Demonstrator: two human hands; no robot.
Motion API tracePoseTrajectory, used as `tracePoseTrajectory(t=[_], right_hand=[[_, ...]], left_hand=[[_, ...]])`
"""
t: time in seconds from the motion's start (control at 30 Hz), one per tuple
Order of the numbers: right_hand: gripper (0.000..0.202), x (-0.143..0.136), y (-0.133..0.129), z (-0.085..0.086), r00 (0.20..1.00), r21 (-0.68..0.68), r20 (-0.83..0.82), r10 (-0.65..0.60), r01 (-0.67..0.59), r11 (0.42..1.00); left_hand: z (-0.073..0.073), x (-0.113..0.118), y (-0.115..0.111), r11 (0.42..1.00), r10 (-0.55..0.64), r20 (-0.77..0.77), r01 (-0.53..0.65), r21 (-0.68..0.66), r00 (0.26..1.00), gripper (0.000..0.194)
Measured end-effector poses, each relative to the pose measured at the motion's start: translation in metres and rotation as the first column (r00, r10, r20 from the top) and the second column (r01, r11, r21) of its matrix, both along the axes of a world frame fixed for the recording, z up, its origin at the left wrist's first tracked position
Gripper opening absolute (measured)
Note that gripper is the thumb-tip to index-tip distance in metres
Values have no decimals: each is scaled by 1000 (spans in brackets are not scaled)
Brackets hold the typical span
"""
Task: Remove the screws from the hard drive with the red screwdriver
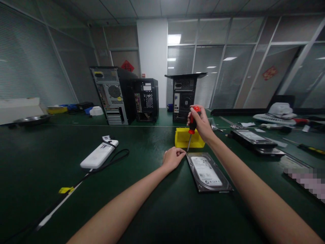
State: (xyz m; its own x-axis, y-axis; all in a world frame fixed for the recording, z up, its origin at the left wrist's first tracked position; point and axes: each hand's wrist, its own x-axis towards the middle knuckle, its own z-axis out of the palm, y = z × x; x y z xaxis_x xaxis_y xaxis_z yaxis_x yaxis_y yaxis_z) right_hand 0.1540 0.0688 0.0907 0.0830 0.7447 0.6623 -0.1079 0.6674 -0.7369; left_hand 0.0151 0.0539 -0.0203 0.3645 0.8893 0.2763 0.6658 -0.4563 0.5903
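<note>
A hard drive (207, 171) lies flat on the green table, its white label facing up. My right hand (201, 122) is wrapped round the red and black handle of a screwdriver (192, 123). The screwdriver stands nearly upright, with its tip at the drive's far left corner. Close to that tip, my left hand (174, 158) rests at the corner with its fingers pinched together. Whatever those fingers may hold is too small to make out. Just behind the drive sits a yellow bin (182, 138).
Computer cases (113, 95) stand along the back of the table. On the left lies a white power bank (99, 155) with a cable. More hard drives (254, 139) are stacked at the right, near another screwdriver (311, 149) and a white keyboard (274, 118).
</note>
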Motion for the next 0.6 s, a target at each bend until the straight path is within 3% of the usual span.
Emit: tracePoseTrajectory(t=[0.17,0.47,0.6], right_hand=[[33,2,0,0,999,-42,-21,44,-45,998],[43,-2,-2,2,999,-6,0,-53,53,999],[38,-5,-6,4,995,16,56,-79,78,997]], left_hand=[[0,0,0,1000,-1,3,1,5,1000,25],[-1,0,1,1000,-2,7,2,7,1000,26],[0,1,1,1000,-4,5,4,6,1000,26]])
